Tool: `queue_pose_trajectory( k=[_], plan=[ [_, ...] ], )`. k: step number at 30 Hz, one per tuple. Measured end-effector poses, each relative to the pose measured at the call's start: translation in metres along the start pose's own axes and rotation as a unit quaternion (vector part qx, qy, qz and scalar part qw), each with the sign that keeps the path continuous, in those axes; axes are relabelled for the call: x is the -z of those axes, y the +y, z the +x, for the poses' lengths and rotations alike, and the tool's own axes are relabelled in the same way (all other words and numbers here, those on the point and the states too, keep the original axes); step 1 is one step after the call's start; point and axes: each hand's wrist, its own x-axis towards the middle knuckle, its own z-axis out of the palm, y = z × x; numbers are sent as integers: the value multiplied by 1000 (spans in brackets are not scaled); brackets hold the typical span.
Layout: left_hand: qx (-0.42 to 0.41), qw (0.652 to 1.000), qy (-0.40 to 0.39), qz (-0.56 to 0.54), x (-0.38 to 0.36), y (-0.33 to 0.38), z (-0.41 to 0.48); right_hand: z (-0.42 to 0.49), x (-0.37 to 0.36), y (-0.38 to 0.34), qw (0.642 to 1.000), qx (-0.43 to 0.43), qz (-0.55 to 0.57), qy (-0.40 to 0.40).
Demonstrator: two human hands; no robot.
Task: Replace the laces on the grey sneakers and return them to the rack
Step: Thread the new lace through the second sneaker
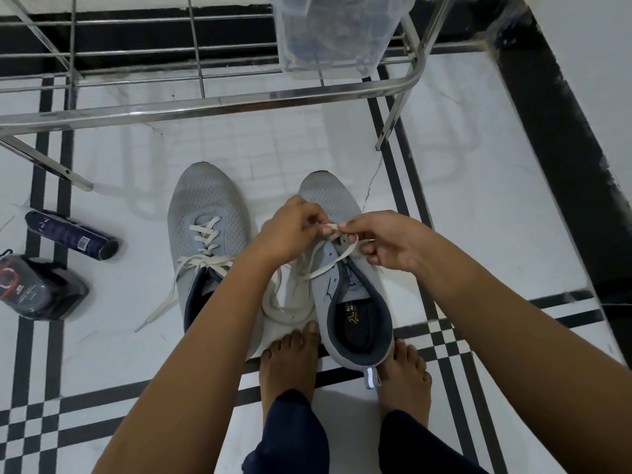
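Observation:
Two grey sneakers stand side by side on the tiled floor, toes pointing away from me. The left sneaker (205, 213) has a cream lace threaded through its eyelets, with loose ends trailing toward me. Over the right sneaker (355, 316) both my hands meet. My left hand (290, 230) pinches the cream lace (328, 265) at the upper eyelets, and my right hand (383, 241) pinches the same lace just beside it. A slack loop of lace lies between the two shoes. The steel rack (212, 104) stands just beyond the shoes.
A dark tube-shaped package (71, 236) and a clear plastic package (37, 289) lie on the floor at the left. A translucent plastic container (335, 32) sits on the rack. My bare feet (290, 364) flank the right sneaker's heel. A wall runs along the right.

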Motion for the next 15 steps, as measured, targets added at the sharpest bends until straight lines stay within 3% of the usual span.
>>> queue_pose_trajectory(
  k=[5,10,15],
  plan=[
    [28,998,50,-37,0,-10,-3,-12,27,3,999,7,-52,16],
    [-25,999,-6,21,1,21,-5,-11,18,-5,996,51,-71,14],
    [31,995,91,13,17,-10,-9,-16,45,0,994,22,-103,20]
  ],
)
